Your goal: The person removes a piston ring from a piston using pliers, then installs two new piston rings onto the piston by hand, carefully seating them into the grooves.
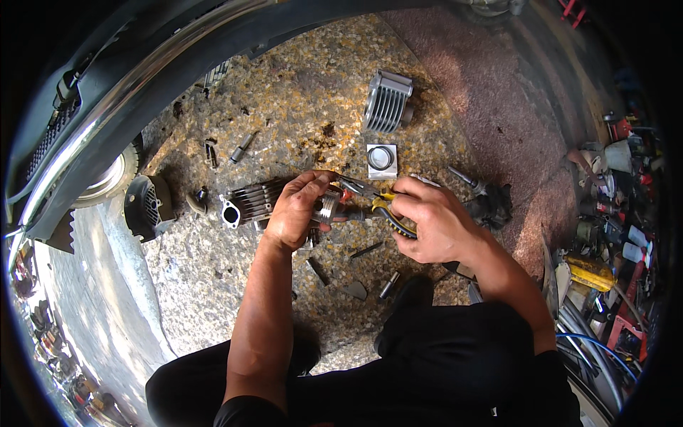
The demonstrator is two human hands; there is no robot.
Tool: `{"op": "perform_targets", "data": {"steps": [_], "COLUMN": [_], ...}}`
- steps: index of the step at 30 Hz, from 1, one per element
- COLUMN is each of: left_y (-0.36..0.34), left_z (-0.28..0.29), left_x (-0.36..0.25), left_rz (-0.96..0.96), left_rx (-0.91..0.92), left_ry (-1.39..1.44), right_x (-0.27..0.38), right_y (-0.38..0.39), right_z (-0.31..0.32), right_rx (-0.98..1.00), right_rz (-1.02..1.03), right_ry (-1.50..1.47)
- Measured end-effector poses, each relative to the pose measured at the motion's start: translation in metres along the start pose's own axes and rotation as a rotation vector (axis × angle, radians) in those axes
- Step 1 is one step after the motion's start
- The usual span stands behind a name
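Above a speckled slab, a person's two bare hands are working close together around one pair of pliers and one silver grooved part. The grooved part is resting in the left hand, near the middle of the scene and just left of the pliers. Two finned metal blocks are sharing the slab: one silver block is sitting beyond the hands, while one grey block with an oval opening is lying beside the left hand. One white square is sitting between the silver block and the hands, bearing one round piece. Nearer the knees, one slim dark bar, one short dark rod, one flat grey piece and one silver cylinder are lying well apart. One metal pin and one black vented cover are lying farther left.

The left forearm is reaching nearly straight up from the lower edge, its fingers curling around the grooved part. The right forearm is slanting inward from the lower right, and the right hand is clenching the yellow-and-black handles, its back facing up. The pliers are pointing left, their tips coming close to the left thumb and forefinger; whether they are gripping anything is too small to tell.
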State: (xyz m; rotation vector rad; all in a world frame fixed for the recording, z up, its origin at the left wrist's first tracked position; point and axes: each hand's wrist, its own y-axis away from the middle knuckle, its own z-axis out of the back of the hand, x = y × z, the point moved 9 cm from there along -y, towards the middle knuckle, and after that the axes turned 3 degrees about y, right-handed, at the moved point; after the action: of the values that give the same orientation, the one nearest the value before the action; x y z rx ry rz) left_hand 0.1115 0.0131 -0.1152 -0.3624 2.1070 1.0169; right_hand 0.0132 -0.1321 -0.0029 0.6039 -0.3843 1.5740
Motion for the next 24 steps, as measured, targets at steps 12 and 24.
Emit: {"op": "perform_targets", "data": {"steps": [12, 24], "left_y": [0.002, 0.011], "left_z": [-0.016, -0.02], "left_x": [-0.012, -0.049], "left_rz": [-0.078, -0.448], "left_rx": [0.06, -0.121], "left_ry": [0.206, -0.196], "right_x": [0.025, 0.002], "right_y": [0.019, 0.025], "right_z": [0.024, 0.001], "right_rx": [-0.15, 0.086], "right_rz": [0.124, -0.239], "right_ry": [0.172, -0.994]}}
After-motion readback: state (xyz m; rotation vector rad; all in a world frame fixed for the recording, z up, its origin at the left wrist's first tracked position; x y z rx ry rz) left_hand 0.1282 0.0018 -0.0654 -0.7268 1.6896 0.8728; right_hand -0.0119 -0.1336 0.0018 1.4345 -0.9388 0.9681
